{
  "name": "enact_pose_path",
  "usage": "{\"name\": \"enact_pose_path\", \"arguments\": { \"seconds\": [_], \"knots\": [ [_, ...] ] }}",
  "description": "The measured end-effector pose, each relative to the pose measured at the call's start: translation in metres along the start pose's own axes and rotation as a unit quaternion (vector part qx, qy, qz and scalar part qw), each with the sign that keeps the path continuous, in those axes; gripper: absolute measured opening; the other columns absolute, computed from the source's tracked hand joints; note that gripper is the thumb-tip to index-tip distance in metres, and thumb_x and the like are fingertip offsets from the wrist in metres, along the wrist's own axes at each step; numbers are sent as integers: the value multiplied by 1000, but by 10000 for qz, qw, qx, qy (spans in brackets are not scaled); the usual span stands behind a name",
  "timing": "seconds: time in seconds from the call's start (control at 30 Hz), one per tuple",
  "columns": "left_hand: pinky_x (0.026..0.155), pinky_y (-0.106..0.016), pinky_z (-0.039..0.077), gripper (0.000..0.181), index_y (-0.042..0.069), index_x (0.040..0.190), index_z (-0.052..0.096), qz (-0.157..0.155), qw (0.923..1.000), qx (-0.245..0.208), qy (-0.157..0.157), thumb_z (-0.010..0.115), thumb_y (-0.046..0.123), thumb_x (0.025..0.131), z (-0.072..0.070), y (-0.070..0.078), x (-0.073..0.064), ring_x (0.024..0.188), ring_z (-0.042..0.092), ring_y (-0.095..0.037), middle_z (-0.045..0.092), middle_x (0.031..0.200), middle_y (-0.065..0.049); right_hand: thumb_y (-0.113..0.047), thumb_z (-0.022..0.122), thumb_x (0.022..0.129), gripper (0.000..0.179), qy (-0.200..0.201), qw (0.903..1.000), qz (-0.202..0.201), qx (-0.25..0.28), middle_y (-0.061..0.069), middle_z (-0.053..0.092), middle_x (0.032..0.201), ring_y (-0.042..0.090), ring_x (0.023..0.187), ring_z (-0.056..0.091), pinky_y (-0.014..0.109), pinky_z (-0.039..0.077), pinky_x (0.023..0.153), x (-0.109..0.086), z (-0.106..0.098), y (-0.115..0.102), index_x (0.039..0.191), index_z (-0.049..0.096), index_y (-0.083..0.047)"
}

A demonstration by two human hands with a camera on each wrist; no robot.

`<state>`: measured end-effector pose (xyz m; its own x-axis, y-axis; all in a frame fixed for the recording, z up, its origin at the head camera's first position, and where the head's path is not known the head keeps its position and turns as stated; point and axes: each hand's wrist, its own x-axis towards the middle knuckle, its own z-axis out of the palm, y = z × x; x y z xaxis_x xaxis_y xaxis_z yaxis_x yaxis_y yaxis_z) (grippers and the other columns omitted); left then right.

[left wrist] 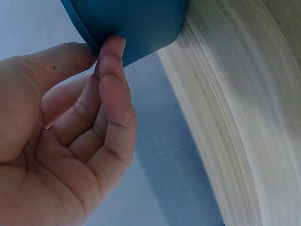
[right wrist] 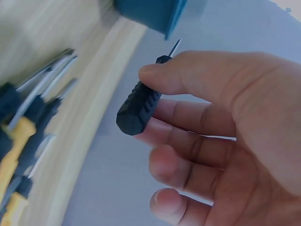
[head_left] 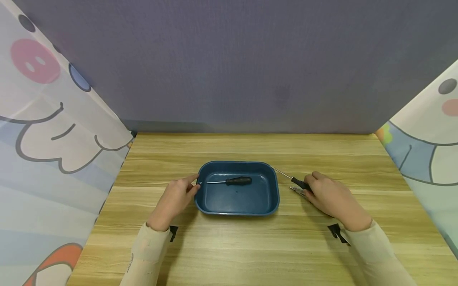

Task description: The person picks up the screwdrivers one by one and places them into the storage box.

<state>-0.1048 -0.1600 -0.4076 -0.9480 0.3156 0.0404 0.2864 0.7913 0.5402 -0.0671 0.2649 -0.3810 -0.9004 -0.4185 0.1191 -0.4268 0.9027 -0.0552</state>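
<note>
A blue plastic basin (head_left: 237, 202) stands on the wooden table. Its left rim is pinched by my left hand (head_left: 175, 200), with the thumb on the inner side and fingertips against the outer wall (left wrist: 141, 28). One screwdriver (head_left: 238, 181) with a black handle lies inside the basin, its shaft pointing left. To the right of the basin, my right hand (head_left: 330, 200) holds another screwdriver (right wrist: 138, 108) by its black ridged handle, between thumb and fingers. That one's thin shaft points up-left toward the basin's right rim.
Below the right hand, several more tools with metal shafts and black and yellow handles (right wrist: 21, 136) lie on the table (head_left: 229, 242), mostly hidden by the hand in the head view. A grey panel (head_left: 250, 71) rises behind the table, with cartoon-print curtains (head_left: 43, 139) at both sides.
</note>
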Motion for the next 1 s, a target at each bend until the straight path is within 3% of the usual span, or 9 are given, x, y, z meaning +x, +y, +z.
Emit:
{"name": "enact_pose_path", "arguments": {
  "seconds": [0.23,0.43,0.83,1.0],
  "knots": [
    [54,-28,43,39,-6,132,62,27,10000,10,-9,67,11,97,1,-1,0,56,49,-9,61,69,4,-14,80,84,20,3,9997,-237,39,-1,47,74,12,58,44,30,39,46,25,-5,-16,85,61,-8],
    [53,-27,43,38,-5,131,62,51,10000,1,24,67,11,97,2,-1,0,55,49,-9,61,69,4,-14,81,84,19,4,9974,-684,-226,0,51,76,10,57,44,26,40,46,52,-5,-35,86,63,-7],
    [54,-28,43,38,-6,131,62,68,10000,43,47,68,10,97,1,0,0,57,49,-9,60,68,4,-18,76,90,14,-463,9856,-1612,-237,2,55,80,13,63,51,29,46,56,107,3,-78,93,67,-7],
    [53,-27,42,37,-6,130,63,110,9999,63,90,69,9,96,2,0,0,56,49,-9,60,68,4,-19,73,92,13,-675,9828,-1699,-250,4,60,85,16,69,59,31,51,59,124,12,-91,97,69,-7]
  ]
}}
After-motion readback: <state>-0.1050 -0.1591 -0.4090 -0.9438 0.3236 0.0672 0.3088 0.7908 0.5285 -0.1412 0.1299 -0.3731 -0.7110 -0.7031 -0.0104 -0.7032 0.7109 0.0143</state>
